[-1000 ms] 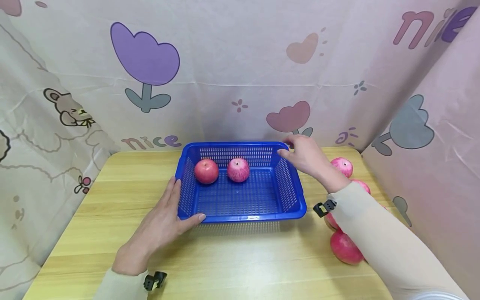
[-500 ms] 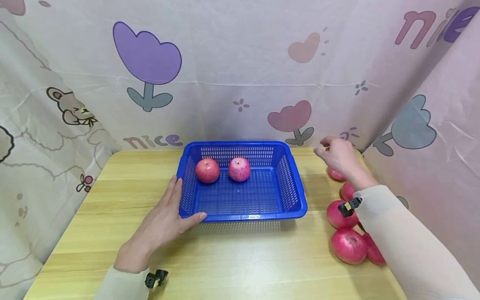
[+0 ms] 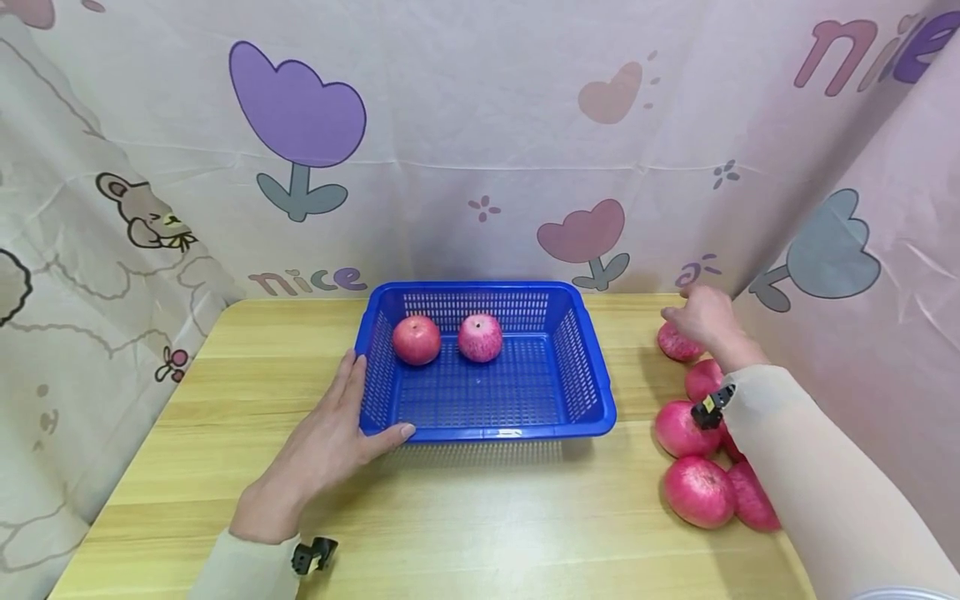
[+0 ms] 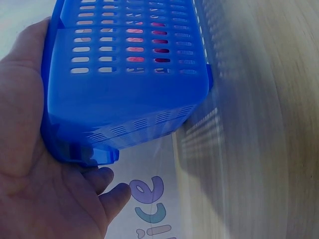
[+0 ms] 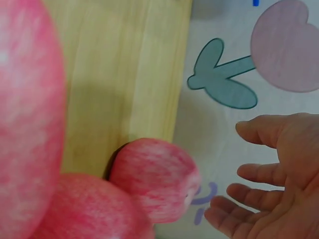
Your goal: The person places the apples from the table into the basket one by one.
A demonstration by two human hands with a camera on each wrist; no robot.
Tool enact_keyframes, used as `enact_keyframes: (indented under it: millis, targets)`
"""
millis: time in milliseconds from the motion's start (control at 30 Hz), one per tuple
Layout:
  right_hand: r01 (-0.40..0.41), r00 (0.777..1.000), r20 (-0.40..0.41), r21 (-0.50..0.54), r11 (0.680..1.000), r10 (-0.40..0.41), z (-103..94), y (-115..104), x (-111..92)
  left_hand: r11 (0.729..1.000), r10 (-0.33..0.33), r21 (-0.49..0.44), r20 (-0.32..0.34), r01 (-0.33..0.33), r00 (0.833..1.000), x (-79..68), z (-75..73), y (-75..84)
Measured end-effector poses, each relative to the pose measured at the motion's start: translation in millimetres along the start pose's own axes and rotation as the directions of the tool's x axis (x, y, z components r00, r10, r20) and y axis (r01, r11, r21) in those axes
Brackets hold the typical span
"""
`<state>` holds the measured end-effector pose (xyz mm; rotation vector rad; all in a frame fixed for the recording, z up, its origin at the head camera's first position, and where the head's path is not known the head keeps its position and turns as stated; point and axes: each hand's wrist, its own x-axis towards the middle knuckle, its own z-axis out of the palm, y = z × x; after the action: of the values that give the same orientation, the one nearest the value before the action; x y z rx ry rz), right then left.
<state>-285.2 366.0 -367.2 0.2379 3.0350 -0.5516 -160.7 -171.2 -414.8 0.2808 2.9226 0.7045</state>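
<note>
A blue plastic basket (image 3: pixel 495 434) with slotted walls stands on the table, two red apples inside: a smooth one (image 3: pixel 417 340) at left and a streaked one (image 3: pixel 480 337) beside it. My left hand (image 3: pixel 322 442) rests at the basket's front left corner, thumb along the front rim, fingers extended by the left side. In the left wrist view the palm lies against the basket's rim (image 4: pixel 47 74). My right hand (image 3: pixel 708 321) is over the farthest apple (image 3: pixel 677 342) at the table's right. The right wrist view shows its spread fingers apart from that apple (image 5: pixel 154 179).
Several more apples lie in a cluster along the table's right side, among them a large near one (image 3: pixel 700 492) and another behind it (image 3: pixel 686 429). A printed curtain (image 3: pixel 450 125) hangs behind the wooden table (image 3: pixel 480 525) and at both sides.
My right hand has left the basket's far right corner and moved right to the farthest apple, uncovering the apples on the right. My left hand and the basket have stayed in place.
</note>
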Motion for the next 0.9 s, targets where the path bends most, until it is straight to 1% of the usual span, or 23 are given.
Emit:
enact_keyframes:
  millis: [200, 300, 400, 500, 700, 900]
  targets:
    - [-0.087, 0.995, 0.053, -0.008, 0.996, 0.088, 5.6, 12, 0, 1.000, -0.004, -0.001, 0.003, 0.004, 1.000, 0.0, 0.1, 0.6]
    - [-0.104, 0.991, 0.078, -0.008, 0.994, 0.105, 8.5, 16, 0, 1.000, -0.006, -0.006, 0.003, 0.006, 1.000, 0.0, 0.2, 0.6]
    - [-0.116, 0.988, 0.101, 0.007, 0.993, 0.115, 11.7, 20, 0, 1.000, -0.007, -0.005, 0.004, 0.007, 1.000, -0.1, 0.3, 0.9]
    - [-0.125, 0.985, 0.117, 0.002, 0.992, 0.124, 13.8, 22, -1, 1.000, -0.008, -0.005, 0.004, 0.008, 1.000, -0.6, 0.2, 0.9]
    - [-0.135, 0.984, 0.115, -0.029, 0.990, 0.138, 14.5, 21, -1, 1.000, -0.008, -0.006, 0.000, 0.008, 1.000, -1.4, -0.1, 0.9]
    - [-0.115, 0.985, 0.125, -0.055, 0.992, 0.121, 14.0, 19, -3, 1.000, -0.005, -0.008, -0.002, 0.005, 1.000, -1.5, -0.2, -0.4]
